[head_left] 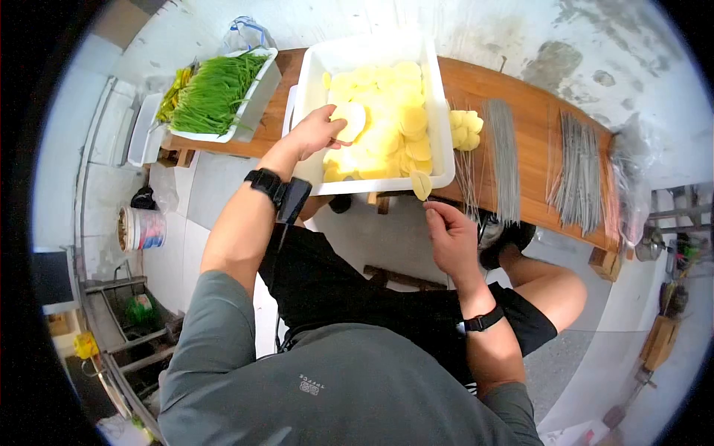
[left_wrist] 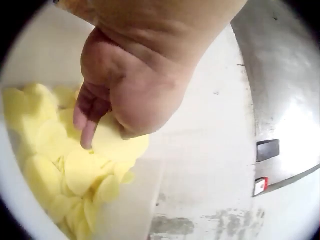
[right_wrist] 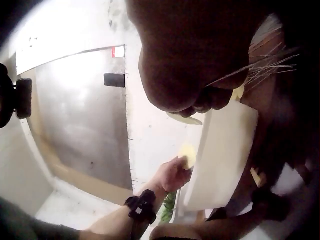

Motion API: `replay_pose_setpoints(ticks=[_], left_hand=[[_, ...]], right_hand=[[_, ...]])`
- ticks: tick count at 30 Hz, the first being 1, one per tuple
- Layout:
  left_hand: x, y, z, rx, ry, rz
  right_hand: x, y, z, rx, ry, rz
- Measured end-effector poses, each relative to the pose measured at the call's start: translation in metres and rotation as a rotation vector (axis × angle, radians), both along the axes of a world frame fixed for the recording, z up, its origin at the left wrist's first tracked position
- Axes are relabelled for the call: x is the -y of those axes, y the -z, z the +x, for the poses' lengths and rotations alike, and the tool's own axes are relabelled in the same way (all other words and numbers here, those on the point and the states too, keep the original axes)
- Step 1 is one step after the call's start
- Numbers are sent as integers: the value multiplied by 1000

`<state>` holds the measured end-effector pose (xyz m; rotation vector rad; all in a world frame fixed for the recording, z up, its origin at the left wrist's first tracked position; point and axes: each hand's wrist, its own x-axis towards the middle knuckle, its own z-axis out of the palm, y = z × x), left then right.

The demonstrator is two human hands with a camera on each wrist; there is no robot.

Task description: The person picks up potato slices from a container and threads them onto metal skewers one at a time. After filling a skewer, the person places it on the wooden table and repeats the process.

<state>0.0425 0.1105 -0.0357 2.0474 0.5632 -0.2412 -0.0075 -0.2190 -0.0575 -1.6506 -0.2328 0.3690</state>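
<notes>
A white plastic tub [head_left: 444, 152] holds a heap of thin, pale yellow slices [head_left: 383, 137] that look like potato. Over its left part, my left hand [head_left: 316, 134] pinches one round potato slice [head_left: 351, 121] between thumb and fingers. In the left wrist view this potato slice [left_wrist: 117, 137] hangs above the heap. At the tub's near right corner, my right hand [head_left: 452, 241] grips a thin metal skewer [right_wrist: 260, 65], largely hidden by the fingers. A single slice [head_left: 422, 184] sits just beyond the right fingertips, overlapping the tub's rim.
Right of the tub, loaded slices [head_left: 466, 130] lie on the wooden table [head_left: 532, 97], followed by bundles of skewers [head_left: 503, 160] and more skewers [head_left: 579, 175]. A white tray of green chives [head_left: 216, 93] stands at the left. A bucket [head_left: 141, 228] is on the floor.
</notes>
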Motion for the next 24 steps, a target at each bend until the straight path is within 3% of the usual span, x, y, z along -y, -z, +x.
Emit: replay_pose_setpoints(ticks=[1,5,12,21,24], left_hand=[[10,-14,-7,51,-104,-261],[30,-30,-27,165,-17,-260],[64,-38,-45,316,-268,-846],[69,-33,-50,405,-217,-789],[70,-38,-50,433,-241,-816]], right_hand=[[-1,-1,-1,-19,-17,7],[-9,-8,-4,-26,-92,15],[-15,-17,-15,10,-143,-91],[-10,-8,-24,134,-102,-31],[-5,-7,-24,23,-38,-10]])
